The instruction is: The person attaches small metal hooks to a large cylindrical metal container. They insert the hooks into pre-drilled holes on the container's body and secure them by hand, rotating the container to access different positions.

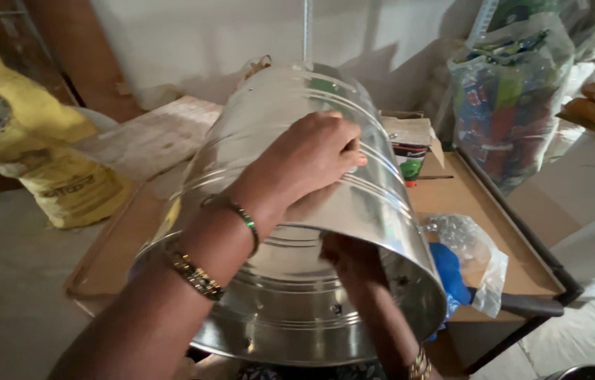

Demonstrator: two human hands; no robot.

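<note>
Steel bucket (pixel 297 232), shiny, ribbed, lies tilted on its side over the cardboard sheet (pixel 466 204), open mouth toward the person. Behind-left of bucket: yellow sack (pixel 44 141); behind-right: clear bag of packets (pixel 508 98); right of its rim: crumpled plastic bag (pixel 473 246) over blue cloth (pixel 449 271). Left hand (pixel 311 158) spread flat, pressed on the outer wall. Right hand (pixel 350 257) reaches inside; its fingers hidden, grip cannot be told. Judging: steadying the shell while working inside; firm hold needed.
</note>
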